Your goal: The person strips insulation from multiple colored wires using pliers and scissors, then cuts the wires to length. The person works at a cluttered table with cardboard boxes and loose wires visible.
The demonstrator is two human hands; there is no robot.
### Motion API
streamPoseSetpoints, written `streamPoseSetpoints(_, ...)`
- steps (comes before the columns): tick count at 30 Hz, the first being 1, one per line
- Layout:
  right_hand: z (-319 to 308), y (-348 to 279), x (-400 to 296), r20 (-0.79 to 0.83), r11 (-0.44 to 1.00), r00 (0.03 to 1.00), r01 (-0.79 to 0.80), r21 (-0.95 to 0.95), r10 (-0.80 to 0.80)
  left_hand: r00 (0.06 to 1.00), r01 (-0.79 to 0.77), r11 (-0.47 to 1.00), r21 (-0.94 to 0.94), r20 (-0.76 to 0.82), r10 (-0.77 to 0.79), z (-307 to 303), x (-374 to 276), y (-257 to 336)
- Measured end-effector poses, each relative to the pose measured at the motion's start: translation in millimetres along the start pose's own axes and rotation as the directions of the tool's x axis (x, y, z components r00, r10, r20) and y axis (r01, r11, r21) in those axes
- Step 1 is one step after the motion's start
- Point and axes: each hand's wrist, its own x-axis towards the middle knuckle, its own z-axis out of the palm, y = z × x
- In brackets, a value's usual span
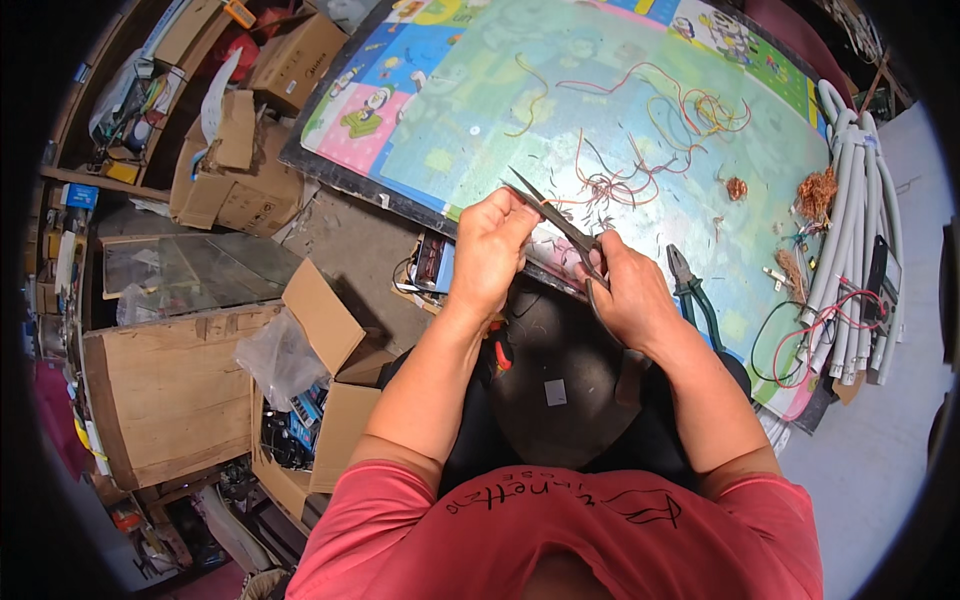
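In my right hand [630,289] is a pair of dark metal scissors [559,217], their blades pointing up and left toward my left hand [491,244]. The fingertips of my left hand pinch the end of a thin orange wire [561,201] beside the blades; how far the blades are parted cannot be told. Beyond them, tangled thin wires [611,187] and short dark snippets [600,223] lie on the table mat [480,97]. Green-handled combination pliers [694,296] rest right of my right hand. Farther off are a red and yellow wire tangle [712,112] and a small copper wire bundle [736,188].
Grey conduit lengths [855,225], a larger copper wire bundle [816,193] and a black meter with red and black leads [881,285] lie at the table's right. An open cardboard box [341,435] stands lower left. Cluttered shelves [112,180] line the left side.
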Motion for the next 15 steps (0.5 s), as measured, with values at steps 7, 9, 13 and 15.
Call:
streamPoseSetpoints(7,-3,10,2,0.175,0.988,0.984,-0.045,0.145,0.019,0.951,-0.309,0.898,0.313,0.109,0.289,-8,10,-14)
streamPoseSetpoints(9,-3,13,0,0.243,0.937,0.97,-0.091,0.337,0.007,0.955,-0.284,0.922,0.265,0.162,0.248,-12,7,-8)
streamPoseSetpoints(13,-14,11,-3,0.347,0.829,0.933,-0.116,0.547,-0.099,0.948,-0.253,0.953,0.166,0.238,0.21,-13,3,8)
streamPoseSetpoints(15,-21,7,-4,0.43,0.763,0.899,-0.223,0.607,-0.08,0.942,-0.269,0.949,0.164,0.25,0.224,-15,3,8)
